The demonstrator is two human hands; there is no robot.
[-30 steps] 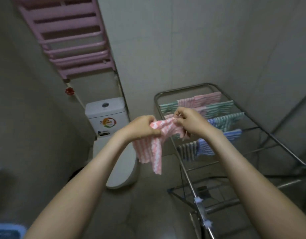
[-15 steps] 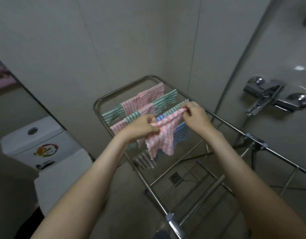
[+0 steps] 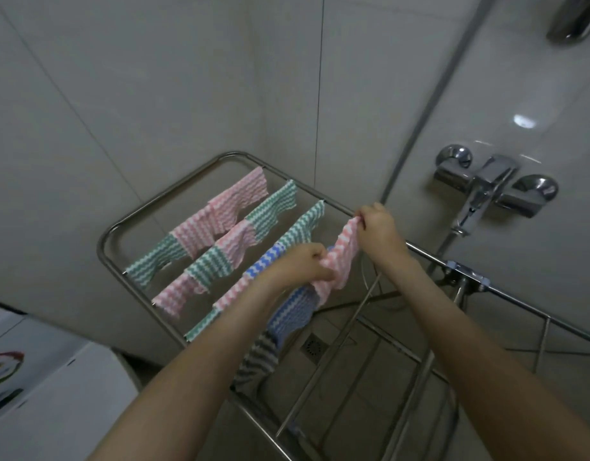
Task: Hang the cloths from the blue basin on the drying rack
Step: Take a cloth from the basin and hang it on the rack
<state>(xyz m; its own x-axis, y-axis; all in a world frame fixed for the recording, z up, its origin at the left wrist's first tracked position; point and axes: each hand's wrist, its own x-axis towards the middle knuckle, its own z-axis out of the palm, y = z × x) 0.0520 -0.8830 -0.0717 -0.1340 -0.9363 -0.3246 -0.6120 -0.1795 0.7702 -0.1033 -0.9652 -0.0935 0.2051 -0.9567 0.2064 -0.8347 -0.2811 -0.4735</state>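
left hand (image 3: 302, 266) and right hand (image 3: 378, 226) each held a pinching grip on an end of a pink striped cloth (image 3: 345, 249). the cloth stretched over the drying rack (image 3: 160, 202), beside hung cloths (image 3: 217, 214).

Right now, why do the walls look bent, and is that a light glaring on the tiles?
Head view: the wide-angle lens bows the drying rack rails and tile seams; lighting is dim and even; one bright glare spot sits on the glossy wall above the tap.
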